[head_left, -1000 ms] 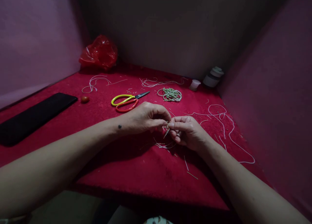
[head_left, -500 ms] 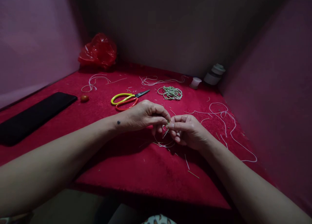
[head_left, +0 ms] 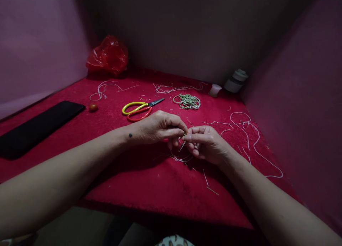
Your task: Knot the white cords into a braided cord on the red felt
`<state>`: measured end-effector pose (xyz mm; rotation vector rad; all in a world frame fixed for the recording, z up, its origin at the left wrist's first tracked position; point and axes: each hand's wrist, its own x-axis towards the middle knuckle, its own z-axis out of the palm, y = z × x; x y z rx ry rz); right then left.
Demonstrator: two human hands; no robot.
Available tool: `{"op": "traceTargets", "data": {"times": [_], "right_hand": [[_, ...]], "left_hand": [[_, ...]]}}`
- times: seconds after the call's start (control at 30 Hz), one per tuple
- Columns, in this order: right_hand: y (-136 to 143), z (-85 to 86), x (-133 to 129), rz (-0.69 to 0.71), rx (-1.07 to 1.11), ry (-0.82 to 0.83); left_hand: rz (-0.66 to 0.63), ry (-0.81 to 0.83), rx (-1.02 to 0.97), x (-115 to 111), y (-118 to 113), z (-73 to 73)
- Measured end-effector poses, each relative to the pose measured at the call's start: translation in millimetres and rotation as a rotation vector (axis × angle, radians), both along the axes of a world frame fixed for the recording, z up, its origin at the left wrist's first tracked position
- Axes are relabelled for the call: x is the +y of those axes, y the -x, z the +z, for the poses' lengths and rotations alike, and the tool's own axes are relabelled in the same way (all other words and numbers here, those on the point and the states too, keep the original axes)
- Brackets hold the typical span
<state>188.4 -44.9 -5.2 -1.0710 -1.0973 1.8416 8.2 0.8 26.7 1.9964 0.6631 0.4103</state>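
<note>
My left hand point(head_left: 168, 127) and my right hand point(head_left: 205, 142) meet over the middle of the red-covered table. Thumb and forefinger of each pinch thin green and pale cord point(head_left: 182, 145) between them, its loose ends hanging below the fingertips. How the cord is knotted there is hidden by the fingers. Strands of white cord point(head_left: 180, 159) curve on the cloth just beneath. Beyond my left hand lie scissors point(head_left: 143, 108) with one yellow and one red handle. A bundle of green-and-white braided cord point(head_left: 189, 101) rests farther back, past both hands.
A black flat slab point(head_left: 42, 126) and a small reddish-brown ball point(head_left: 93, 107) are at left. A red plastic bag point(head_left: 108, 56) stands at the back. A small whitish cup point(head_left: 214, 90) and a lidded bottle point(head_left: 236, 81) sit back right. Loose white string point(head_left: 258, 135) trails at right.
Both hands keep their pinch on the cord, with only a very slight shift of the fingers. Objects on the table stay where they were; the view has moved a little.
</note>
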Motion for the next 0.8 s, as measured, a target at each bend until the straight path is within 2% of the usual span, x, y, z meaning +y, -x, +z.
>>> {"op": "traceTargets", "data": {"times": [0.2,0.43,0.63,0.8], "right_hand": [[1,1.1,-1,-0.022,0.003,-0.003],[-1,-1.3,1,-0.044,0.020,0.008],[-1,-3.3,1,-0.024,0.045,0.020],[-1,-2.4,0,-0.001,0.053,0.021]], "left_hand": [[0.010,-0.035,-0.013,0,-1,0.1],[-0.033,-0.287,-0.010,4,1,-6.2],[0.011,-0.372,0.009,3,0,-10.6],[-0.031,-0.521,0.021,0,0,-9.1]]}}
